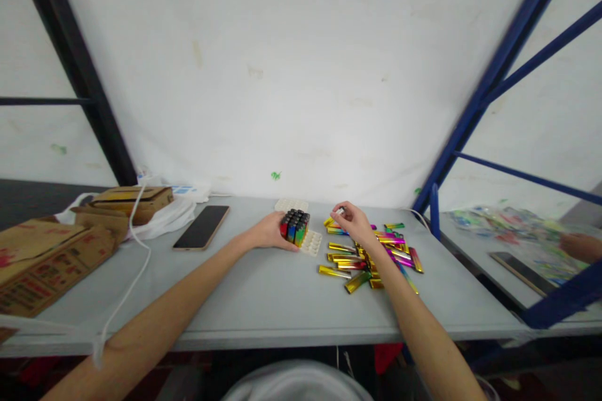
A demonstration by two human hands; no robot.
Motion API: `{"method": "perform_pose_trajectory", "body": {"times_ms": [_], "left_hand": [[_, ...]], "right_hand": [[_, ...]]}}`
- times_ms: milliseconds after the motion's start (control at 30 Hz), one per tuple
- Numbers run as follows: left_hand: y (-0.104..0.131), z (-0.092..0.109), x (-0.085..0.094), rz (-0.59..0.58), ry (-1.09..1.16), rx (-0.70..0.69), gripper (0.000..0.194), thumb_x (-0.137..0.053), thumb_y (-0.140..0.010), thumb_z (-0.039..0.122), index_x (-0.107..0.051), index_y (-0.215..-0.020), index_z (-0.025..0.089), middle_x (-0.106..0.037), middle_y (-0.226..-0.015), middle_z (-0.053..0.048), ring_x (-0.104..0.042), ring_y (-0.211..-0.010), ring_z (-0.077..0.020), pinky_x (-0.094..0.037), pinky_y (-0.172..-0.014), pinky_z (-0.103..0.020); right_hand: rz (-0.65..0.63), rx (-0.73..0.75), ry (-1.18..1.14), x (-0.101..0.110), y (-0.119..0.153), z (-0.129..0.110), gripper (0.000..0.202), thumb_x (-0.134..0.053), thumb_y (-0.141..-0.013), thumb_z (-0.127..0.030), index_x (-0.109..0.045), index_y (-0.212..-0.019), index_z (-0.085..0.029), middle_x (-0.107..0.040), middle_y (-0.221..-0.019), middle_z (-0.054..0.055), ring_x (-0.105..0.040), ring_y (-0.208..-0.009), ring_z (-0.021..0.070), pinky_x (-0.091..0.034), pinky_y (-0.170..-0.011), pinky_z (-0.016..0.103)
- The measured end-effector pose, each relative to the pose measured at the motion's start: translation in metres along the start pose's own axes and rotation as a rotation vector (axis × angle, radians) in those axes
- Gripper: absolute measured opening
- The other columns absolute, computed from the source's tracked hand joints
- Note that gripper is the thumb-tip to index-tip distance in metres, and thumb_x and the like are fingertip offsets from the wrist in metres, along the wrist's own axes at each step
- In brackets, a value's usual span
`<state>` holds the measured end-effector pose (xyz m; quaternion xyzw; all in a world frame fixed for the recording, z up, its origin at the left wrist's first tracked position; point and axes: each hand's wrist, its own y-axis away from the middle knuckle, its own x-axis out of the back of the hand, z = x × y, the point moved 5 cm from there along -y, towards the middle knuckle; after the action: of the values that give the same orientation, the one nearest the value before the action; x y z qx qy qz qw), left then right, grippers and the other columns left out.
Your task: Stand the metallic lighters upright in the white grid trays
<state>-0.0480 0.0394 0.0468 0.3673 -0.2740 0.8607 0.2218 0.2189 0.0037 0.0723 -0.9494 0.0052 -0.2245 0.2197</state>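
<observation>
My left hand (271, 232) is wrapped round the near left side of a tight block of upright lighters (295, 227). They have dark tops and red, blue, green and yellow bodies. A white tray with rows of round holes (311, 242) lies against the block's right side, and a similar pale tray (291, 205) is behind it. Above the far edge of a loose pile of shiny metallic lighters (348, 258), gold, pink and green, my right hand (352, 222) pinches one lighter (341, 210). Its metal top shows between my fingertips; my fingers hide the rest.
A phone (202, 227) lies on the grey table (263, 301) to the left. Beyond it are cardboard boxes (61, 250), white plastic bags and a white cable (136, 235). A blue metal frame (463, 116) stands on the right; past it are a co-worker's hand (580, 246) and another phone (522, 272).
</observation>
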Motion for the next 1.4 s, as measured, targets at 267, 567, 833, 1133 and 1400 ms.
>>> {"method": "perform_pose_trajectory", "body": {"times_ms": [267, 567, 833, 1133, 1400], "left_hand": [[-0.001, 0.008, -0.005, -0.007, -0.01, -0.063, 0.082, -0.094, -0.058, 0.057, -0.07, -0.128, 0.022, -0.074, -0.124, -0.006, -0.067, -0.113, -0.0324, -0.051, -0.106, -0.039], [-0.001, 0.007, -0.006, -0.007, -0.024, -0.065, 0.084, -0.094, -0.06, 0.056, -0.068, -0.132, 0.021, -0.073, -0.127, -0.008, -0.067, -0.116, -0.0336, -0.05, -0.108, -0.042], [-0.001, 0.007, -0.005, -0.021, 0.015, -0.048, 0.084, -0.095, -0.06, 0.054, -0.068, -0.133, 0.023, -0.072, -0.129, -0.006, -0.066, -0.118, -0.0324, -0.049, -0.11, -0.041], [0.0, 0.009, -0.004, -0.013, 0.029, -0.028, 0.084, -0.096, -0.057, 0.054, -0.069, -0.131, 0.022, -0.073, -0.128, -0.007, -0.067, -0.117, -0.0336, -0.05, -0.109, -0.042], [0.0, 0.009, -0.004, -0.009, 0.034, -0.035, 0.081, -0.096, -0.058, 0.054, -0.071, -0.129, 0.023, -0.074, -0.125, -0.005, -0.069, -0.115, -0.0327, -0.052, -0.107, -0.04]], "right_hand": [[-0.111, -0.184, -0.482, -0.035, 0.008, -0.007, 0.056, -0.079, -0.077, -0.066, -0.075, -0.108, -0.02, -0.07, -0.096, 0.004, -0.062, -0.087, 0.0187, -0.05, -0.072, 0.029], [-0.182, -0.191, -0.571, -0.059, 0.014, -0.02, 0.056, -0.061, -0.087, -0.076, -0.06, -0.113, -0.026, -0.038, -0.063, -0.009, -0.04, -0.054, 0.0125, -0.05, -0.062, 0.03], [-0.039, -0.115, -0.171, -0.053, 0.012, -0.013, 0.055, -0.047, -0.092, -0.079, -0.052, -0.083, -0.024, -0.035, -0.06, -0.007, -0.033, -0.052, 0.0127, -0.029, -0.049, 0.026], [0.166, -0.004, 0.173, -0.045, 0.016, -0.022, 0.055, -0.051, -0.091, -0.062, -0.031, -0.057, -0.024, -0.029, -0.057, -0.004, -0.032, -0.057, 0.0127, -0.023, -0.056, 0.028], [0.203, -0.021, 0.144, -0.043, 0.014, -0.02, 0.039, -0.047, -0.083, -0.048, -0.031, -0.056, -0.025, -0.031, -0.054, -0.004, -0.033, -0.056, 0.0132, -0.023, -0.057, 0.029]]}}
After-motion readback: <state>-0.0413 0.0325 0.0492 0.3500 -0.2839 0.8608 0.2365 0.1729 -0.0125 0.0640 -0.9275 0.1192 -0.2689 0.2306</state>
